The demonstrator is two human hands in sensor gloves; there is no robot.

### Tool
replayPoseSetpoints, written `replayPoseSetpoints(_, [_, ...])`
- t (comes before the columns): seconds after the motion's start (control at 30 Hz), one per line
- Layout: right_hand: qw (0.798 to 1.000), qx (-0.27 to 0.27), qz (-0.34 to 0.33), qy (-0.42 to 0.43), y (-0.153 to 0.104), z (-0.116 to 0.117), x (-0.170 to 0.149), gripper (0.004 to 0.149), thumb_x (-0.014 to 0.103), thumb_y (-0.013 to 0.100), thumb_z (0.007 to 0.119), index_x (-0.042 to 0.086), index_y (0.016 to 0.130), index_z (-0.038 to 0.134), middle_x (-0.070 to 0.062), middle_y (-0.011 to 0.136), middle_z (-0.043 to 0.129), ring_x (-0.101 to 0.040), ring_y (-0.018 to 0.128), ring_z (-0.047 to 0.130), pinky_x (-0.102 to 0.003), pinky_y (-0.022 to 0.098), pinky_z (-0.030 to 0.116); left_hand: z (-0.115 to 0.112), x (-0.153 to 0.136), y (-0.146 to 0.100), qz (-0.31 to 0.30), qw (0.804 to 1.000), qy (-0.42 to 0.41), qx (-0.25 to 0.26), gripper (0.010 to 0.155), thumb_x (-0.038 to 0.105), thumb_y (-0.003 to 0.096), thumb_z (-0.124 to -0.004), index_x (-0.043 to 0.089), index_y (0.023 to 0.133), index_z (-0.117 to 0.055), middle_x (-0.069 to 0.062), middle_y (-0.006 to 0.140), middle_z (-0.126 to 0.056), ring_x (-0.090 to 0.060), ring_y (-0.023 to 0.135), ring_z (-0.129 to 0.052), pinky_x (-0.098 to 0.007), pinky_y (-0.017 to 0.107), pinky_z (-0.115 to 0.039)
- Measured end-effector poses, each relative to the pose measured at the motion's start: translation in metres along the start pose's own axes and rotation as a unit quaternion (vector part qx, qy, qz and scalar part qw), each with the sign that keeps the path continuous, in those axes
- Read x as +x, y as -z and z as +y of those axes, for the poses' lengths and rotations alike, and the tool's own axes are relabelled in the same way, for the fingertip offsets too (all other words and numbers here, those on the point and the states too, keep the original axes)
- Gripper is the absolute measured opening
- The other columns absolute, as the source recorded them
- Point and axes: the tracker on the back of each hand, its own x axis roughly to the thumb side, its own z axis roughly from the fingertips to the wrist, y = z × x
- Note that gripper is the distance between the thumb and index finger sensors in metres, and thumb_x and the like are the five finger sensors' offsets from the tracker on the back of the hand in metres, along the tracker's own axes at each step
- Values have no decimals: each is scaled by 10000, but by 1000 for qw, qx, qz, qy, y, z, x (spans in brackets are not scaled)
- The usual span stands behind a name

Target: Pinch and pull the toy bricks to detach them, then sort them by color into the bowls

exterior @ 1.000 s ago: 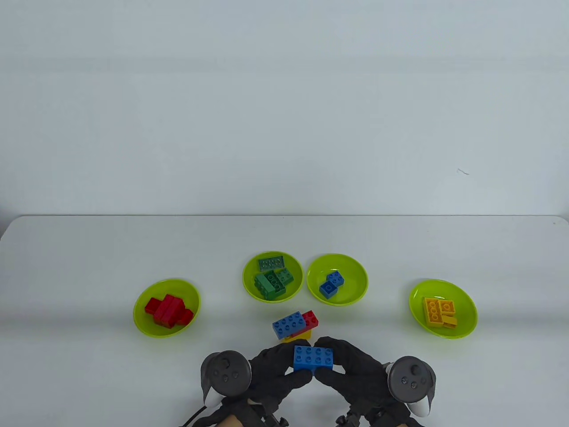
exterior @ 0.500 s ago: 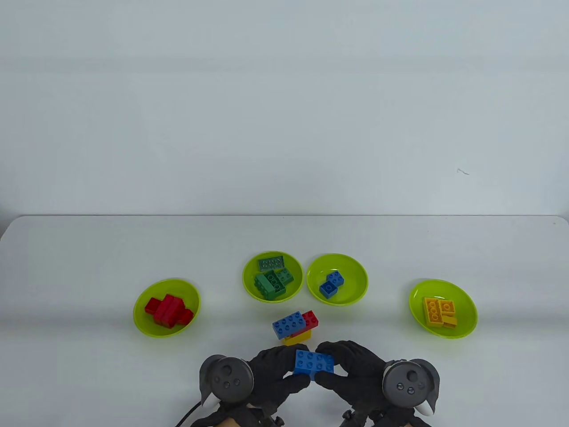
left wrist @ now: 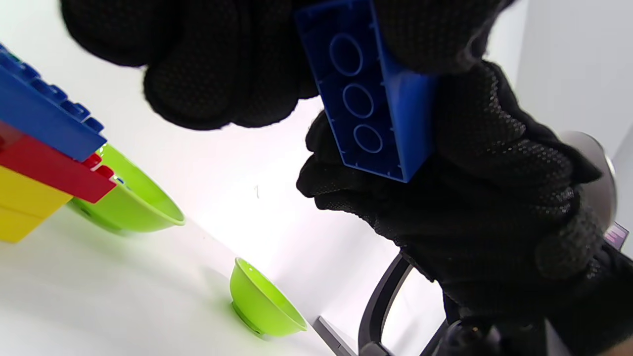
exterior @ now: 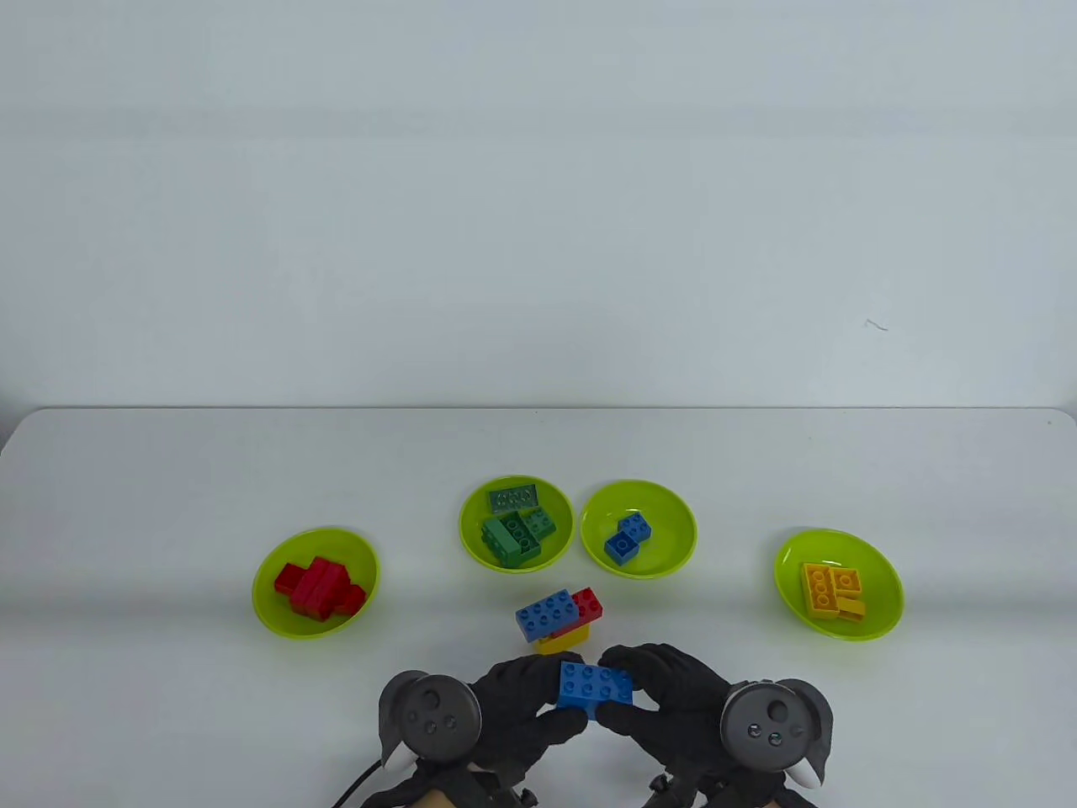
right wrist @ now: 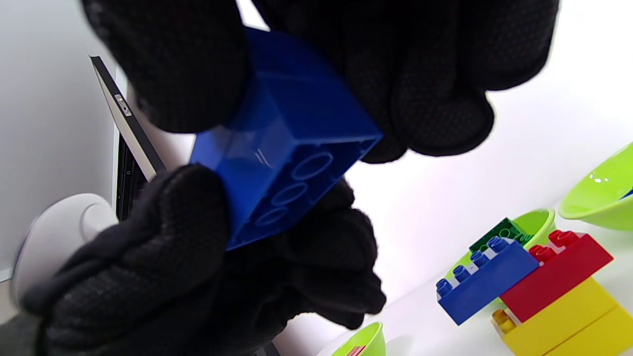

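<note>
Blue brick: a two-by-four piece, studs up, held clear of the worktop at about 6 o'clock, near the front edge. Left hand pinches its left end, right hand its right end; each grip is closed on the brick, thumb on the near side and fingers on the far side. The wrist views show its hollow underside bare, so it looks already detached and held two-handed only until one hand takes it away.

Stack of bricks: just beyond the hands, toward 12 o'clock; blue on top, red in the middle, yellow at the base, still joined and waiting to be pulled apart.

Blue bowl: at 1 o'clock from the held brick, holding two small blue bricks; the likely place for this piece.

Green bowl, red bowl, yellow bowl: at 11, 9 and 3 o'clock, each holding bricks of its colour.

Change: compared with half a second ago, almost none; over the last second the brick has tipped slightly, its right end lower, and the trackers have drifted a little nearer the front edge.
</note>
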Motion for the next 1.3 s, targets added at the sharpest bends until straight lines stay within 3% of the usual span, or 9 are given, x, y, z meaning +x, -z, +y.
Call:
replayPoseSetpoints(0.2, [1000, 23, 5, 15, 4, -6, -3, 579, 392, 412, 842, -1, 837, 847, -236, 735, 941, -413, 617, 954, -573, 578, 713, -4, 2, 0, -13, 1000, 7, 4, 670, 438, 453, -711, -32, 930, -700, -264, 791, -872, -383, 668, -929, -557, 548, -730])
replayPoseSetpoints(0.3, [1000, 20, 12, 18, 3, -7, -6, 583, 388, 414, 843, -4, 846, 845, -243, 739, 939, -416, 622, 951, -576, 580, 708, -7, 1, 2, 2, 1000, -4, 11, 669, 433, 455, -713, -41, 926, -703, -272, 782, -874, -392, 656, -929, -565, 540, -726])
replayPoseSetpoints(0.47, [996, 8, -3, -84, 1, -1, 2, 604, 407, 423, 824, 16, 882, 827, -228, 776, 929, -397, 651, 950, -559, 591, 714, -8, -2, 0, 73, 997, -39, 11, 666, 418, 443, -732, -70, 896, -734, -293, 730, -899, -410, 600, -944, -580, 499, -730])
replayPoseSetpoints(0.53, [998, 13, 0, -65, 2, 0, 0, 599, 405, 422, 832, 14, 875, 834, -228, 773, 931, -400, 650, 949, -560, 593, 712, -7, -3, -1, 76, 996, -42, 8, 666, 412, 439, -740, -70, 899, -734, -295, 734, -899, -413, 604, -942, -580, 499, -730])
replayPoseSetpoints(0.87, [993, 73, 42, 85, 7, -8, -17, 584, 377, 432, 831, -35, 845, 859, -269, 736, 946, -442, 621, 950, -588, 577, 705, -6, 1, -1, -38, 997, 66, -11, 666, 422, 420, -739, 9, 941, -699, -228, 810, -878, -354, 688, -940, -535, 565, -742])
replayPoseSetpoints(1.0, [994, 74, 59, 53, 14, -11, -21, 593, 396, 456, 816, -2, 896, 808, -244, 798, 907, -416, 670, 931, -570, 601, 695, -7, -10, 1, 20, 1000, -7, 2, 666, 417, 447, -746, -14, 951, -681, -264, 829, -855, -398, 709, -913, -562, 572, -711])
replayPoseSetpoints(1.1, [996, 34, 78, 32, 27, -17, -28, 603, 373, 470, 805, -14, 932, 767, -264, 833, 871, -438, 698, 900, -584, 615, 666, -3, -19, -2, 43, 999, -10, 17, 665, 409, 450, -757, -23, 950, -678, -272, 828, -849, -407, 704, -909, -567, 566, -709])
replayPoseSetpoints(1.2, [992, -2, 114, -45, 42, -23, -40, 604, 339, 489, 779, -18, 972, 718, -276, 884, 827, -452, 744, 865, -589, 633, 642, 2, -26, -4, 52, 998, -3, 27, 665, 411, 451, -757, -18, 953, -676, -268, 830, -850, -402, 706, -911, -561, 566, -713])
replayPoseSetpoints(1.3, [972, -23, 164, -166, 64, -27, -64, 600, 338, 489, 782, -14, 970, 715, -272, 890, 821, -449, 747, 864, -584, 631, 646, 7, -30, -6, 57, 998, -10, 38, 666, 410, 451, -758, -18, 956, -674, -269, 833, -847, -402, 707, -910, -561, 567, -712])
